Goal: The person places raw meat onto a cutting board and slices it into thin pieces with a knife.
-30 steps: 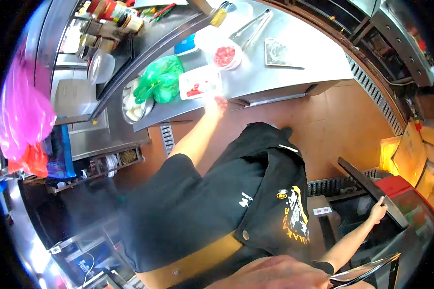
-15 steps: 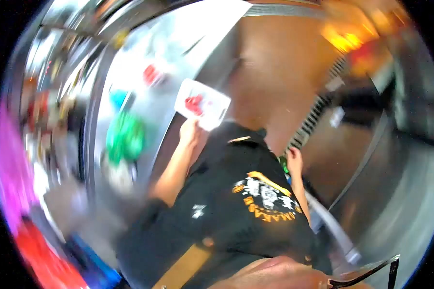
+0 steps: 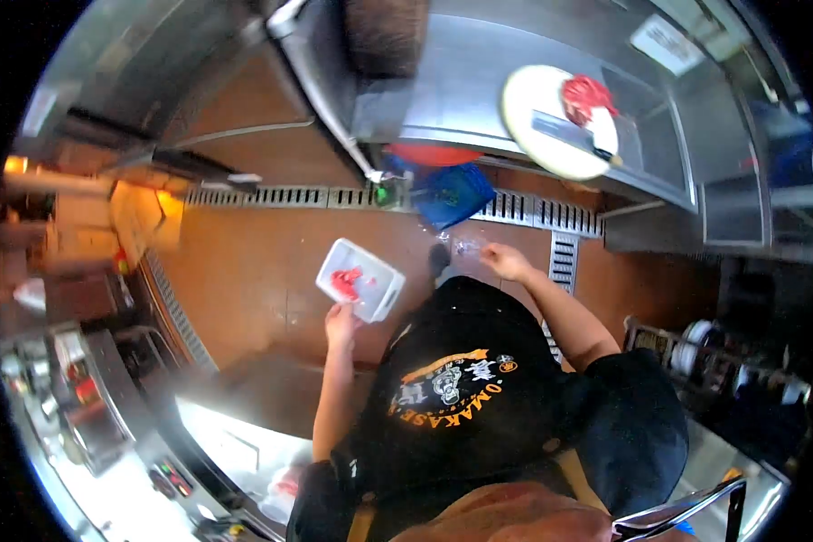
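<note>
My left hand (image 3: 340, 327) is closed on the near edge of a white plastic tray (image 3: 386, 276). Several pieces of red raw meat (image 3: 344, 284) lie in it, and it is held tilted over the brown floor. My right hand (image 3: 508, 261) is apart from the tray, in front of my body, with its fingers curled together. A clear, shiny patch (image 3: 467, 245) shows beside its fingertips; whether they hold it, I cannot tell.
Ahead, a steel counter (image 3: 461, 81) carries a round cutting board (image 3: 526, 95) with a cleaver (image 3: 565, 129) and red meat (image 3: 587, 94). Below it are a blue crate (image 3: 456, 195) and floor grates (image 3: 285, 197). A dish rack (image 3: 664, 343) stands at right.
My body has turned: the counter with the green bag has gone from view, and the counter with the cutting board now shows ahead. The tray stays in my left hand; my right hand reaches further forward.
</note>
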{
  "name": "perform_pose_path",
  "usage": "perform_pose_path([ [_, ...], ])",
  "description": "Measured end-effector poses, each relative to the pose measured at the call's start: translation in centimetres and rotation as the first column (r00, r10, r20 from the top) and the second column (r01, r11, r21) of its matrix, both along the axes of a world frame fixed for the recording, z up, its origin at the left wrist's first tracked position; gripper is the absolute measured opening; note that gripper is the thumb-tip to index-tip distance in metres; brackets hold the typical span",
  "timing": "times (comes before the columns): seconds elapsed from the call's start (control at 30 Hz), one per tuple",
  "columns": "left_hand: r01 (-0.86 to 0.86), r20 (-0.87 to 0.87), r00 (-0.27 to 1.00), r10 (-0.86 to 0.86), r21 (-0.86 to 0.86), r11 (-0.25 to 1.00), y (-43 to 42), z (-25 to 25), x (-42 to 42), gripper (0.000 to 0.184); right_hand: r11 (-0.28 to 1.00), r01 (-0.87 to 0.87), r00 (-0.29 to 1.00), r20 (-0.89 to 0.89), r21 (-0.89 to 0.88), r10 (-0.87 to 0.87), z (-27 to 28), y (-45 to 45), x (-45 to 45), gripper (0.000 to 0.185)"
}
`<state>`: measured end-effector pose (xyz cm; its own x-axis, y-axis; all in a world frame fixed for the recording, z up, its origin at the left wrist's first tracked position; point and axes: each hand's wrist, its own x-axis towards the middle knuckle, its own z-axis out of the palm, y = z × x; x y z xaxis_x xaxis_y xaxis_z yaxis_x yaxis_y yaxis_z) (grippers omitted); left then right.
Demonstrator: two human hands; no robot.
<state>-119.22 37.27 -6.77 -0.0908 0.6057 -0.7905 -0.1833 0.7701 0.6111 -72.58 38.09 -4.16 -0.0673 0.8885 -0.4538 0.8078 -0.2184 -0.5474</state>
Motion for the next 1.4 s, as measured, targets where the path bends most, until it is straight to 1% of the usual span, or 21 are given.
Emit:
perform_pose_path([
  [0.07,0.063,0.044,0.997,-0.066,0.059,0.996,6.4,3.4,3.7,0.029,0.960,0.281,0.957,-0.073,-0.020,-0.282,-0.2,-1.6,2.5,0.027],
  [0.13,0.204,-0.041,0.979,-0.200,0.137,0.969,11.1,2.6,5.0,0.026,0.922,0.381,0.924,0.016,0.064,-0.383,-0.6,-3.0,4.7,0.026],
  [0.17,0.219,-0.099,0.975,-0.198,0.298,0.929,15.9,0.5,6.4,0.021,0.887,0.441,0.897,-0.041,0.136,-0.440,0.6,-1.3,6.5,0.025],
  [0.27,0.262,-0.272,0.947,-0.169,0.354,0.898,31.7,8.6,13.7,0.013,0.794,0.575,0.815,-0.225,0.199,-0.534,1.3,10.2,13.5,0.025],
  [0.33,0.333,-0.352,0.921,-0.167,0.491,0.805,38.0,4.4,15.3,0.014,0.757,0.565,0.825,-0.204,0.328,-0.527,2.1,12.9,16.7,0.027],
  [0.37,0.365,-0.412,0.891,-0.189,0.406,0.838,40.3,6.5,17.3,0.015,0.731,0.494,0.863,-0.158,0.470,-0.481,2.8,14.4,18.3,0.029],
  [0.4,0.166,-0.265,0.963,-0.045,0.457,0.874,47.7,7.5,19.0,0.018,0.736,0.427,0.903,-0.210,0.525,-0.375,7.1,23.7,21.5,0.033],
  [0.43,0.243,-0.366,0.929,-0.053,0.497,0.833,51.7,6.2,19.1,0.022,0.672,0.321,0.930,-0.086,0.667,-0.358,7.6,26.5,22.2,0.037],
  [0.53,0.311,-0.558,0.829,-0.013,0.443,0.841,57.5,8.6,21.7,0.024,0.694,0.192,0.943,0.065,0.694,-0.326,9.6,32.5,23.8,0.052],
  [0.6,0.541,-0.751,0.611,-0.251,0.164,0.825,61.1,9.5,21.2,0.031,0.758,0.047,0.888,0.321,0.650,-0.330,9.3,35.1,23.5,0.056],
  [0.63,0.459,-0.893,0.441,-0.091,0.136,0.878,64.2,13.3,21.8,0.035,0.813,-0.035,0.919,0.338,0.581,-0.202,10.5,41.9,23.6,0.056],
  [0.7,0.367,-0.996,-0.021,0.088,0.075,0.927,64.3,16.2,26.9,0.042,0.916,-0.092,0.937,0.345,0.391,-0.054,11.4,42.7,23.5,0.054],
  [0.77,0.679,-0.996,0.059,0.069,0.091,0.729,66.9,17.3,30.3,0.057,0.923,-0.107,0.960,0.282,0.370,-0.002,11.0,43.0,23.9,0.043],
  [0.83,0.766,-0.899,0.437,-0.026,0.358,0.534,71.3,13.0,34.2,0.050,0.898,-0.157,0.971,0.232,0.411,0.063,10.9,42.2,24.3,0.032],
  [1.0,0.853,-0.529,0.467,-0.709,0.058,0.518,72.3,16.1,52.2,0.073,0.909,-0.185,0.978,0.161,0.374,0.133,13.1,38.0,27.1,0.037],
  [1.07,0.904,-0.526,0.332,-0.783,-0.058,0.423,73.2,13.0,55.5,0.077,0.940,-0.167,0.980,0.151,0.298,0.127,17.5,34.9,29.4,0.039],
  [1.2,0.777,-0.240,0.629,-0.739,0.219,0.590,70.9,9.6,56.7,0.064,0.960,0.173,0.975,-0.175,0.221,-0.135,19.9,27.0,36.2,0.051],
  [1.23,0.724,-0.286,0.689,-0.666,0.258,0.639,69.7,10.7,57.1,0.055,0.926,0.369,0.873,-0.369,0.073,-0.319,19.8,25.3,37.2,0.049],
  [1.27,0.687,-0.314,0.726,-0.612,0.298,0.663,68.8,11.5,57.6,0.053,0.880,0.447,0.820,-0.468,0.162,-0.330,17.9,23.9,38.4,0.043],
  [1.33,0.587,-0.359,0.806,-0.471,0.377,0.717,66.6,13.4,58.0,0.050,0.582,0.708,0.279,-0.598,-0.400,-0.751,17.9,23.5,39.9,0.038],
  [1.4,0.501,-0.011,0.851,-0.525,0.320,0.804,66.7,17.3,57.5,0.037,0.462,0.732,0.137,-0.556,-0.501,-0.820,17.8,25.4,41.9,0.034],
])
